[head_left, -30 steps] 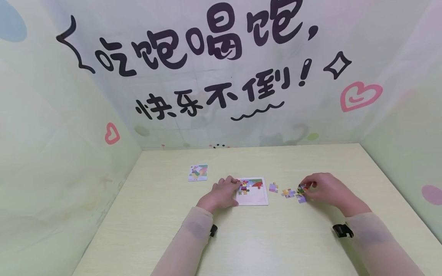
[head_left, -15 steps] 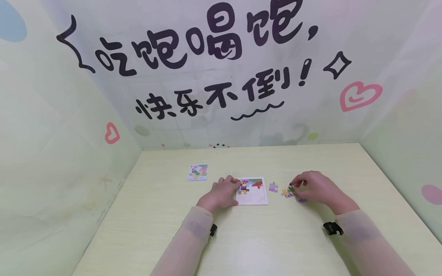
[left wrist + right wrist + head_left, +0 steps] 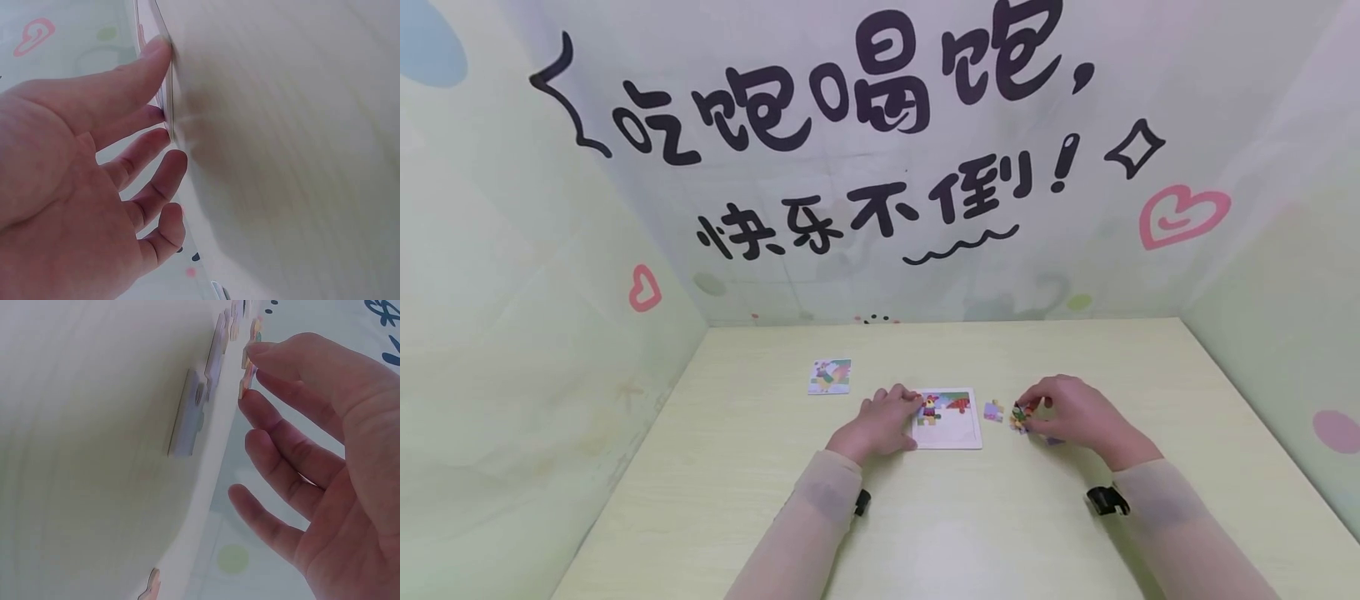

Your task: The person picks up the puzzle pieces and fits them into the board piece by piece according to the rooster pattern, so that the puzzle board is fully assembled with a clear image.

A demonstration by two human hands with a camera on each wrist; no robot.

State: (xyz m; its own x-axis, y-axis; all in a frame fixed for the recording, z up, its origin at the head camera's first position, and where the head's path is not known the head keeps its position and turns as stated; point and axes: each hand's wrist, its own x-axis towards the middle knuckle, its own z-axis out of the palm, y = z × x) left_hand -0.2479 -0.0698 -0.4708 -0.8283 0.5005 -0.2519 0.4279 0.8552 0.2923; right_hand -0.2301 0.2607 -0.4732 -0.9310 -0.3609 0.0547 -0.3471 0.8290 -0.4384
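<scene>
My left hand rests at the left side of a white puzzle tray, thumb at its near corner and fingertips farther up the edge. Joined pieces with a cartoon bird fill part of the tray's top and left; its lower part shows bare white. To the right, my right hand pinches a colourful jigsaw piece between thumb and fingers, tilted, over other loose pieces. A purple piece lies between the tray and that hand. Another purple piece lies flat below the fingers, mostly hidden in the head view.
A small square picture card of a bird lies at the back left of the pale wooden table. Printed fabric walls stand behind the table and at both sides. Another piece edge shows low in the right wrist view.
My right hand has moved left with the pinched jigsaw piece, from above the rightmost loose pieces to over the middle ones. The left hand has stayed at the tray.
</scene>
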